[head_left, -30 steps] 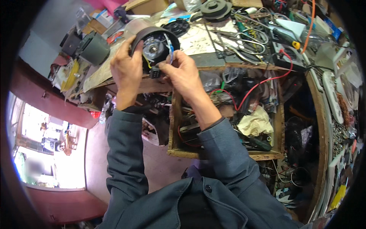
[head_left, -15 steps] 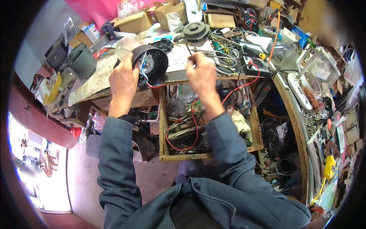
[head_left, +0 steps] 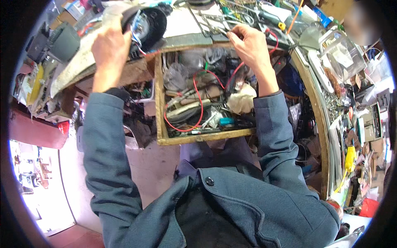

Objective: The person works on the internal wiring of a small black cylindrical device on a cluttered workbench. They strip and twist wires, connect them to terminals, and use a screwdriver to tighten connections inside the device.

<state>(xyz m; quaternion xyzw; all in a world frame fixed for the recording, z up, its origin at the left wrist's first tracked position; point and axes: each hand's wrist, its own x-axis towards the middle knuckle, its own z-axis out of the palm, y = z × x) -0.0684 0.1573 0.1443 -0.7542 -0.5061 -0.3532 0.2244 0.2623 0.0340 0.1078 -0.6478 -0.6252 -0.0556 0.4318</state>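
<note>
My left hand (head_left: 111,47) is closed around the rim of a round black appliance housing (head_left: 159,27) at the bench's front edge. Its open side faces me, showing a metal centre with blue, white and red wires (head_left: 135,35). My right hand (head_left: 250,43) is over the bench edge, to the right of the housing. Thumb and fingers pinch a thin, rod-like tool (head_left: 221,31) whose kind I cannot make out. It lies close to other thin metal pieces on the bench.
Below the bench an open wooden drawer (head_left: 198,139) holds plastic bags, tools and a looped red wire (head_left: 201,111). Cables and a dark screwdriver-like handle (head_left: 269,18) lie at the back right. A clear plastic container (head_left: 341,53) stands on the cluttered right-hand bench.
The view has tilted down, so the bench sits higher in the picture. My right hand has moved right, away from the housing. My left hand keeps its hold on the housing.
</note>
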